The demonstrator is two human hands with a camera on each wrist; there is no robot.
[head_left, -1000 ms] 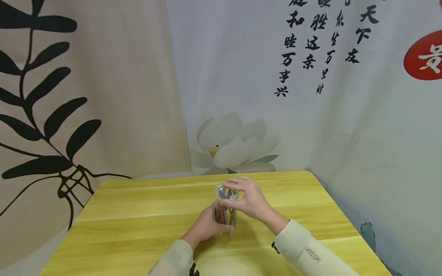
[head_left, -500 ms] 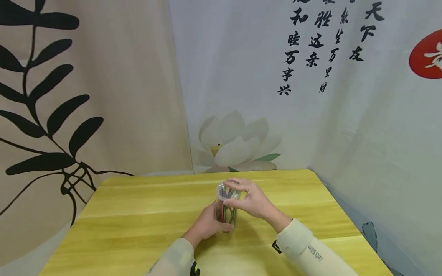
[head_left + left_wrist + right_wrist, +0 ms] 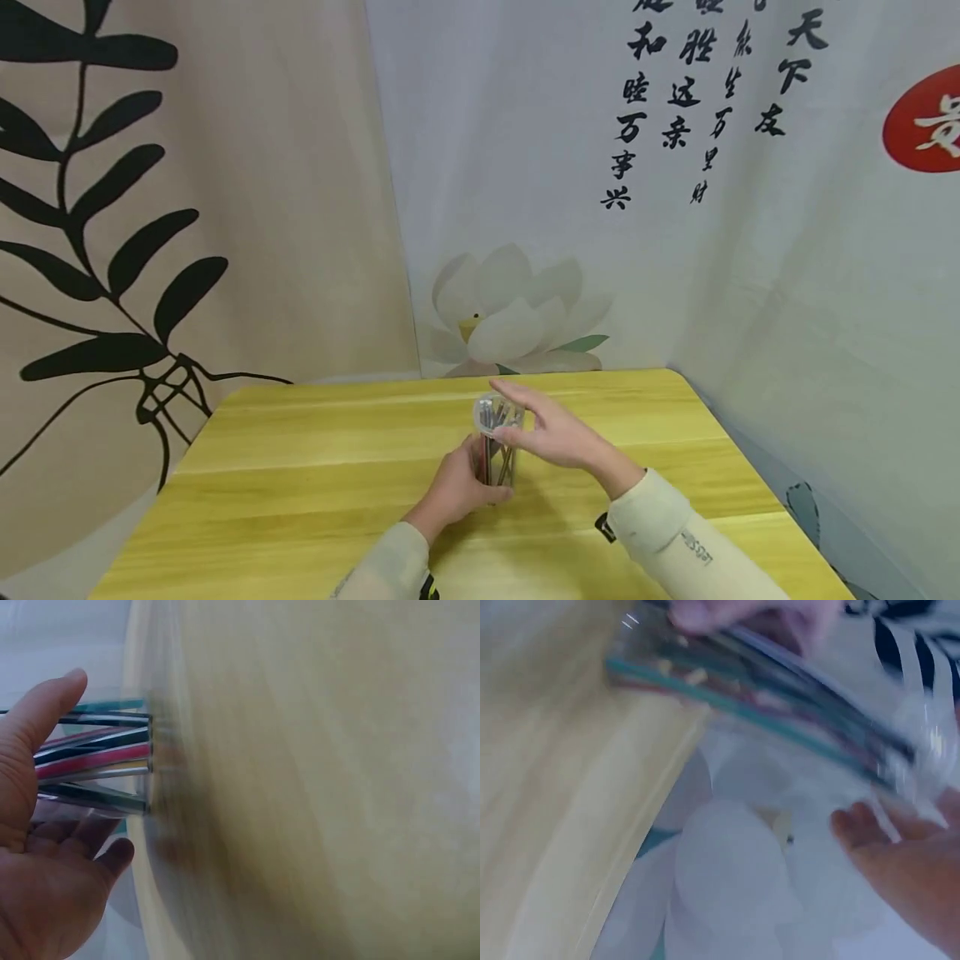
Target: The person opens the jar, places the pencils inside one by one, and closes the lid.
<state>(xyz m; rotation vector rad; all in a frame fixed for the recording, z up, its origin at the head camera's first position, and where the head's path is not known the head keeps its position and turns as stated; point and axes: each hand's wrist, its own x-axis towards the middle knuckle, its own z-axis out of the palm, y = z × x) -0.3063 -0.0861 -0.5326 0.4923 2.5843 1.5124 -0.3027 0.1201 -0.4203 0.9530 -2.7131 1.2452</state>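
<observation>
A clear plastic tube [image 3: 504,468] of pencils stands nearly upright on the table. My left hand [image 3: 456,485] grips it low down, thumb in front, in the head view. Seen from the left wrist, the pencils [image 3: 97,759] are teal, red and dark, and the left hand [image 3: 45,889] wraps the tube. My right hand [image 3: 555,427] is at the tube's top, its index finger stretched over and thumb beside the rim. In the right wrist view, a clear round cap [image 3: 928,744] is at the tube's end, by the right hand [image 3: 911,874]; whether they touch I cannot tell.
The yellow wood-grain table [image 3: 315,467] spreads around both hands. Its far edge meets a hanging cloth [image 3: 525,167] printed with a lotus and writing. A beige cloth [image 3: 300,208] with dark leaves hangs on the left.
My right fingers have straightened and lifted away from the tube's top, where they curved around it before. The left hand keeps its hold on the tube.
</observation>
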